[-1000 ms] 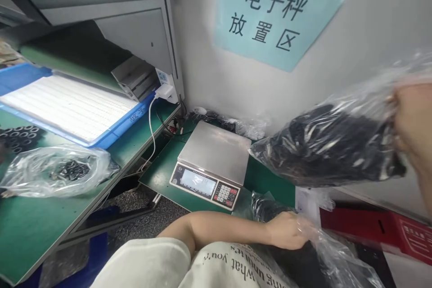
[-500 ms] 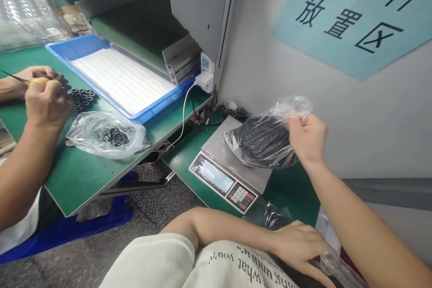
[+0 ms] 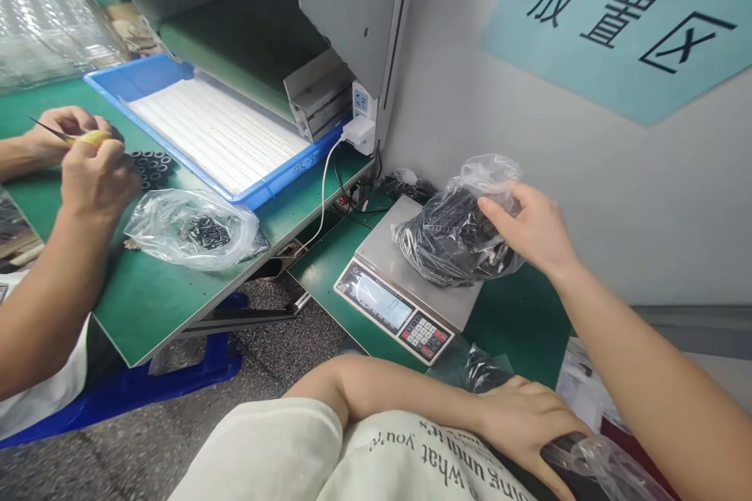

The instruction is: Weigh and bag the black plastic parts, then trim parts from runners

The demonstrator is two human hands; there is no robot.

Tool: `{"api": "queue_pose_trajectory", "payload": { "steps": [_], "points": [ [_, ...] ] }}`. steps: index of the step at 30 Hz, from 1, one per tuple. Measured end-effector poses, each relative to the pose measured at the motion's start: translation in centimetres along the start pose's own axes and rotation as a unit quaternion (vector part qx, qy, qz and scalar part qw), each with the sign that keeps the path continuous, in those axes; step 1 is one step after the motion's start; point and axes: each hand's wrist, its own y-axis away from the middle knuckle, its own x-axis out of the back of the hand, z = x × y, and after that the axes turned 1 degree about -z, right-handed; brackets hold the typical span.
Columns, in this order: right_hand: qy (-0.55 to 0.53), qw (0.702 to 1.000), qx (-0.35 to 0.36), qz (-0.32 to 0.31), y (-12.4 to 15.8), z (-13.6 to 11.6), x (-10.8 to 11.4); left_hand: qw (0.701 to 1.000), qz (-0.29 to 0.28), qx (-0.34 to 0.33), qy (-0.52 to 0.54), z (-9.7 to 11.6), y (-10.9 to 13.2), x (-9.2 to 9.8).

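Observation:
My right hand (image 3: 537, 227) grips the upper right side of a clear plastic bag (image 3: 450, 231) of black parts, its thumb lying across the plastic. The bag rests on the metal pan of a digital scale (image 3: 405, 293), bulging past the pan's right edge. The scale's display seems to read 0. Low in front of my body, my left hand (image 3: 522, 419) is spread over a second plastic bag (image 3: 611, 462) with something dark in it, thumb on one side and fingers on the other. Part of that bag is hidden by the hand.
A small bag with black contents (image 3: 485, 368) lies by the scale's front. On the left green table (image 3: 176, 313) are an open bag of small black parts (image 3: 203, 231) and a blue tray (image 3: 252, 200). A co-worker's hands (image 3: 97, 164) hold a yellow-handled pointed tool near black tubes.
My right hand has shifted from pinching the bag's gathered top to gripping its side, thumb over it. The bag has bunched up and its contents look rearranged. My left hand stays low.

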Motion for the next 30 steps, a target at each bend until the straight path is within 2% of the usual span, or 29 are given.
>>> {"api": "queue_pose_trajectory", "payload": {
  "steps": [10, 14, 19, 30],
  "points": [
    [-0.035, 0.999, 0.038, 0.013, -0.5, 1.2, 0.5, 0.998, 0.051, 0.0, -0.046, 0.0, 1.2, 1.0],
    [-0.076, 0.997, 0.031, -0.011, -0.9, 1.6, 0.8, 0.999, 0.032, 0.004, -0.036, 0.0, 1.2, 1.2],
    [-0.107, 0.994, -0.004, 0.018, -0.8, 1.6, 1.6, 0.999, 0.027, 0.008, -0.016, 0.1, 1.2, 1.1],
    [-0.099, 0.993, 0.039, 0.05, -0.1, 1.6, 2.5, 0.998, 0.026, -0.028, -0.043, 0.1, 1.3, 1.3]
  ]
}}
